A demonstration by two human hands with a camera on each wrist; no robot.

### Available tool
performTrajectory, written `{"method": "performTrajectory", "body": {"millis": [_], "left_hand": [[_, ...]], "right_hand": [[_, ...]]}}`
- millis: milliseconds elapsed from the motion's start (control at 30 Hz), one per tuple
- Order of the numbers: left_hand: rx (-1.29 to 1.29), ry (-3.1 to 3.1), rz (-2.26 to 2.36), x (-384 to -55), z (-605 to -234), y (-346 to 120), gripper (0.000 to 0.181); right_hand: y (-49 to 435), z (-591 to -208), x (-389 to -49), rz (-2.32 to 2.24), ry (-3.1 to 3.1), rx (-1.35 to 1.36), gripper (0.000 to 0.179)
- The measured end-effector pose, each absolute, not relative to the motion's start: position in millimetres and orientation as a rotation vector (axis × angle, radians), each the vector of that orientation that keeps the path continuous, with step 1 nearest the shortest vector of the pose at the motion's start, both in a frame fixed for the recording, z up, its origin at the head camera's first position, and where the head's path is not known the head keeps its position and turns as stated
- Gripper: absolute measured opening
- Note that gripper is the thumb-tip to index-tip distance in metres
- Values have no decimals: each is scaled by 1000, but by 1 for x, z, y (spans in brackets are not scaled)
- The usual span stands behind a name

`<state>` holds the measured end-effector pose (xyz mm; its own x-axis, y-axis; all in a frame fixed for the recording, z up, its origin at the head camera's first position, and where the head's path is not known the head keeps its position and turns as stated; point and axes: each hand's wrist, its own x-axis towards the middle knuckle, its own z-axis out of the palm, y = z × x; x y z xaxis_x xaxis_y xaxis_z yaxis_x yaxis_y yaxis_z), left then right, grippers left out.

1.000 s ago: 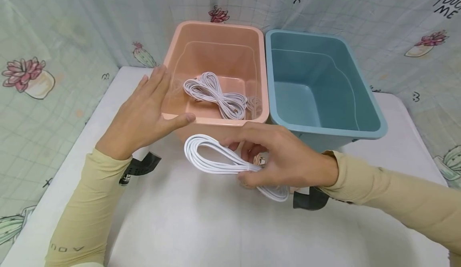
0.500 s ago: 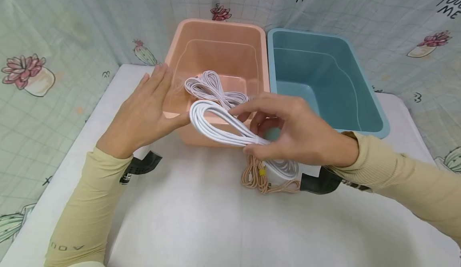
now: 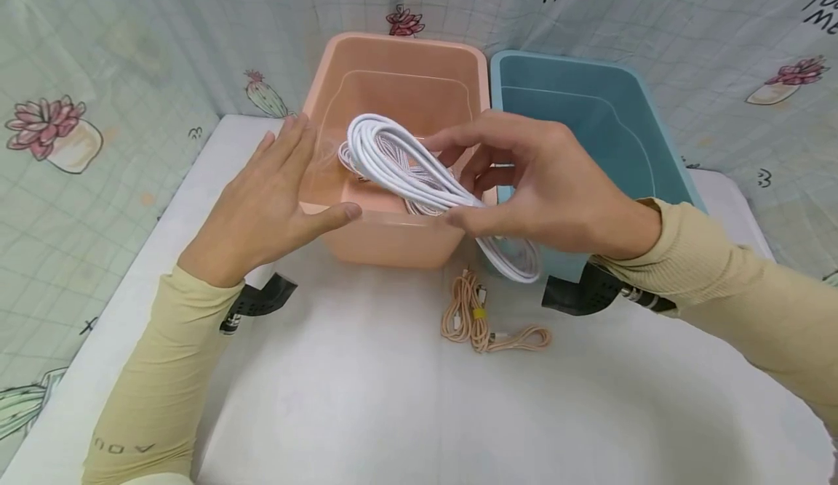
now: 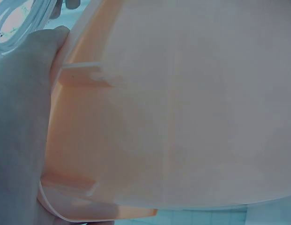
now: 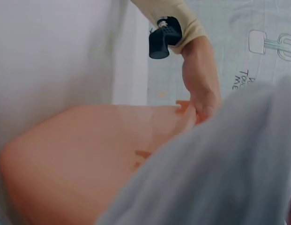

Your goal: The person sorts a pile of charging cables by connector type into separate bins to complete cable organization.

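My right hand (image 3: 550, 179) pinches a coiled white cable (image 3: 386, 170) between thumb and fingers, above the front rim of the pink-orange bin (image 3: 393, 241). Inside that bin lies another white cable coil (image 3: 417, 209), partly covered from view by the held one. My left hand (image 3: 255, 212) rests at the bin's left rim with straight fingers, its thumb stretched along the front edge. In the left wrist view, the bin's outer wall (image 4: 159, 122) fills most of the picture. A blurred grey-white shape covers much of the right wrist view.
A blue bin (image 3: 569, 99) stands against the pink-orange one on its right. On the white table (image 3: 340, 398) in front lie beige coiled cables (image 3: 481, 321), one with a yellow tie. Patterned cloth (image 3: 196, 34) hangs behind and at the sides.
My right hand has risen and moved forward with the white cable, from before the bin to over its front rim. The beige cables are uncovered. My left hand stays in place.
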<state>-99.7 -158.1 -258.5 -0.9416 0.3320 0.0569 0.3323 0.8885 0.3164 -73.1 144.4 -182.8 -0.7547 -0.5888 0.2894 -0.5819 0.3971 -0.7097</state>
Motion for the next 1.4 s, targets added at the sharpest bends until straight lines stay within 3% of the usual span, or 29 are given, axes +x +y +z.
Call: {"method": "performTrajectory", "body": {"millis": [633, 1400], "left_hand": [[-534, -3052, -539, -102, -258, -159, 108], [-552, -3043, -486, -101, -258, -159, 108]], "right_hand": [[126, -166, -116, -1342, 2752, -933, 48], [106, -186, -176, -1351, 2844, -719, 53]]}}
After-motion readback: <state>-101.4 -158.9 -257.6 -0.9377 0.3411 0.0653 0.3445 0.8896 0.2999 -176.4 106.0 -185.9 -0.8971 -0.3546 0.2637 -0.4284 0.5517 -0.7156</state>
